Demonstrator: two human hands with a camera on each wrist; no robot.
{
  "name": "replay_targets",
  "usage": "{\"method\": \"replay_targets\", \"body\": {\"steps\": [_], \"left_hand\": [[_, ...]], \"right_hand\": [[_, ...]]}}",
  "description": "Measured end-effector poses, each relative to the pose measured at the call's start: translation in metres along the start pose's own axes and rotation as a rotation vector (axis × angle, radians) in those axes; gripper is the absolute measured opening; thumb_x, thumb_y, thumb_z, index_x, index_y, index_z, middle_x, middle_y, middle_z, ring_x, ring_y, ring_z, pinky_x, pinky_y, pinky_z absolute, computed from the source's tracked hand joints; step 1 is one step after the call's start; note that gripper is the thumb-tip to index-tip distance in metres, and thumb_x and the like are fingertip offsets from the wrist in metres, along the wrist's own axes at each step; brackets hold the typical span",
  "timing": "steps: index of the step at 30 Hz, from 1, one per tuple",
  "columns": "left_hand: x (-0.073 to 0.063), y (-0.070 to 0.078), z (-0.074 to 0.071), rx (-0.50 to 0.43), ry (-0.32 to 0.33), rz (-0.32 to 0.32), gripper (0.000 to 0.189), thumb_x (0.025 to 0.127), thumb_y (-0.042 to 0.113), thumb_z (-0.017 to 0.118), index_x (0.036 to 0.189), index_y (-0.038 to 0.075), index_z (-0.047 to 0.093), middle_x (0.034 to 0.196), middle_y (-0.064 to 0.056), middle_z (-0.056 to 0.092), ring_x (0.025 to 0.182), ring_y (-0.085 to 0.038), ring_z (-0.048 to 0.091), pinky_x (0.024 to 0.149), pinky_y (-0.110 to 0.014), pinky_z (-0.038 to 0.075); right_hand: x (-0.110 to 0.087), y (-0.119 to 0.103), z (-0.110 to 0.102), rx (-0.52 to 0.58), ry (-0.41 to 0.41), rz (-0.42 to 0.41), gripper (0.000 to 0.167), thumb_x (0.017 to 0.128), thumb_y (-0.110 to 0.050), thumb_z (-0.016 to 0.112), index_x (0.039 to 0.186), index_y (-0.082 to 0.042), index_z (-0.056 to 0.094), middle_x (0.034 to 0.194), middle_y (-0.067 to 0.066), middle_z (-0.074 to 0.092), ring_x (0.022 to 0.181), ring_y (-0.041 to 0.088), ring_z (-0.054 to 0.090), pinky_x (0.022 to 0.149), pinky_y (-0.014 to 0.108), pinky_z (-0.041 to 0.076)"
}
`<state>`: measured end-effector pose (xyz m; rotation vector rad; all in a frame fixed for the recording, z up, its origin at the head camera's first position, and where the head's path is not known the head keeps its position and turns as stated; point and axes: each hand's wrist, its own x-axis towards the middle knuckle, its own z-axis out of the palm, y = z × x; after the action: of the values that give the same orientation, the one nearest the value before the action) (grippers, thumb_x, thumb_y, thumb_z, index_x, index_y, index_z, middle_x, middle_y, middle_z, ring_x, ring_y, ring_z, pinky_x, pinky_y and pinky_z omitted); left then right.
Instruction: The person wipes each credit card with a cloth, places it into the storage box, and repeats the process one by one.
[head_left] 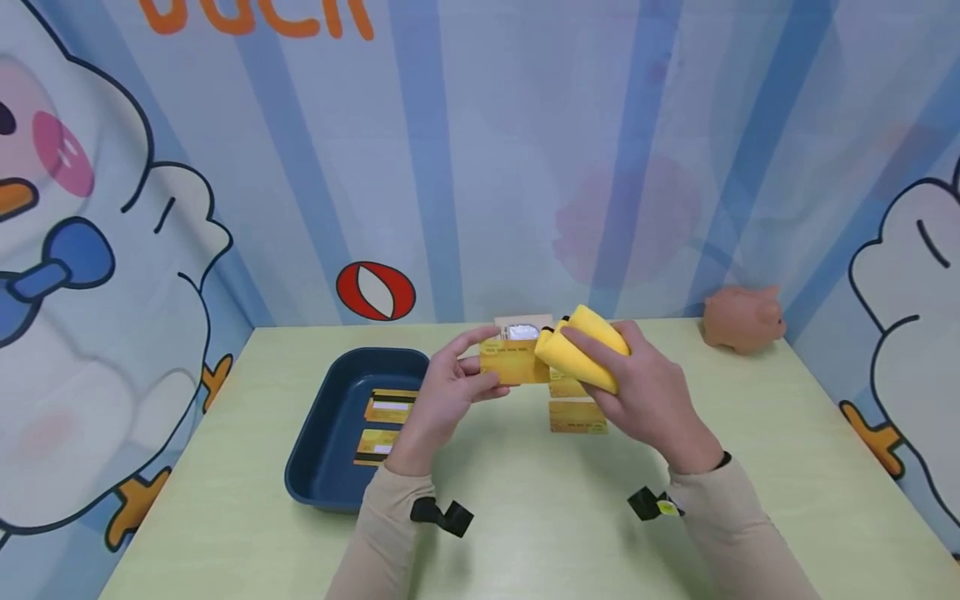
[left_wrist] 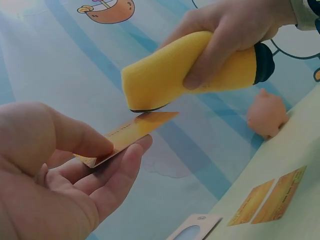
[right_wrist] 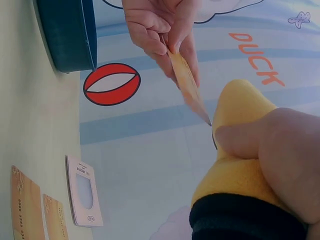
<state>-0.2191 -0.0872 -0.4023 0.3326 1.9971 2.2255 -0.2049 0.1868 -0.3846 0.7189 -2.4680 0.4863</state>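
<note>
Reaching in at the lower edge in matte beige fabric sleeves (head_left: 742, 525), wearing small black straps (head_left: 424, 510) around the wrists. Pinching a thin, stiff, orange-yellow card (head_left: 510, 362) between thumb and fingers of the left hand (head_left: 450, 396), holding it aslant above the pale green, faintly glossy table (head_left: 517, 525). Clamping the right hand (head_left: 652, 392) around a fuzzy, bulging yellow object (head_left: 585, 354) with black ends, pressing the thumb into its soft-looking side. Bringing its rounded tip right up to the free end of the card; not being able to tell whether touching or only just beside. Finding two more flat, rectangular yellow cards (head_left: 577, 417) lying on the table, parallel and slightly apart, partly below the right hand. Spotting near them, toward the backdrop (head_left: 510, 167), a pale pinkish flat packet (right_wrist: 90, 215) with an oval window. Noticing at left a deep, smooth, dark blue tray (head_left: 330, 417) with rounded corners, holding two black-striped cards (head_left: 375, 447) flat on its bottom. Seeing at the far right corner a smooth, plump, peach-coloured pig figure (head_left: 742, 319), standing before creased, cloth-like blue stripes and black-outlined cartoon birds.
</note>
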Motion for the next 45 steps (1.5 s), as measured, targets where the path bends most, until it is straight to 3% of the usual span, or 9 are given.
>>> {"method": "replay_targets", "body": {"steps": [4,10,14,30,34,45], "left_hand": [[0.001,-0.002,0.005,0.039,-0.015,-0.011,0.058,0.101,-0.007,0.059,0.153,0.017,0.053,0.135,-0.021,0.069,0.110,-0.033,0.073,0.088,-0.037,0.063],[0.001,-0.004,0.011,0.104,-0.028,-0.033,0.041,0.104,-0.001,0.058,0.145,0.004,0.060,0.134,-0.017,0.071,0.115,-0.031,0.072,0.090,-0.037,0.063],[0.000,-0.005,0.013,0.117,-0.022,-0.033,0.037,0.105,-0.001,0.057,0.142,0.002,0.063,0.132,-0.017,0.071,0.114,-0.031,0.072,0.091,-0.037,0.063],[0.003,-0.012,0.017,0.116,0.023,0.010,0.026,0.106,0.000,0.056,0.124,0.002,0.074,0.127,-0.013,0.067,0.113,-0.028,0.067,0.094,-0.038,0.061],[0.003,-0.013,0.018,0.114,0.015,0.018,0.023,0.106,0.001,0.056,0.121,0.000,0.074,0.126,-0.013,0.068,0.112,-0.024,0.067,0.095,-0.040,0.061],[0.002,-0.012,0.018,0.100,-0.018,0.000,0.024,0.106,-0.001,0.055,0.119,-0.001,0.075,0.138,-0.014,0.064,0.121,-0.030,0.068,0.096,-0.040,0.060]], "right_hand": [[0.000,-0.001,-0.001,0.005,0.020,0.005,0.064,0.090,-0.020,0.080,0.149,-0.033,0.058,0.118,0.020,0.056,0.081,0.027,0.058,0.052,0.040,0.051],[0.000,-0.001,-0.003,0.007,0.045,-0.002,0.065,0.089,-0.019,0.081,0.148,-0.033,0.059,0.117,0.021,0.056,0.079,0.026,0.057,0.051,0.040,0.050],[0.000,-0.001,-0.004,0.004,0.049,-0.008,0.064,0.089,-0.019,0.081,0.148,-0.032,0.059,0.117,0.021,0.056,0.080,0.027,0.057,0.051,0.040,0.051],[0.001,-0.004,-0.004,0.000,0.031,0.004,0.064,0.089,-0.019,0.081,0.148,-0.034,0.059,0.117,0.019,0.056,0.080,0.026,0.058,0.051,0.040,0.052],[0.001,-0.004,-0.003,-0.001,0.018,0.011,0.065,0.089,-0.020,0.081,0.148,-0.035,0.058,0.118,0.019,0.056,0.081,0.027,0.058,0.052,0.042,0.053],[0.000,-0.004,-0.003,-0.005,0.021,-0.003,0.066,0.089,-0.019,0.082,0.149,-0.034,0.058,0.119,0.019,0.057,0.082,0.027,0.059,0.053,0.043,0.055]]}}
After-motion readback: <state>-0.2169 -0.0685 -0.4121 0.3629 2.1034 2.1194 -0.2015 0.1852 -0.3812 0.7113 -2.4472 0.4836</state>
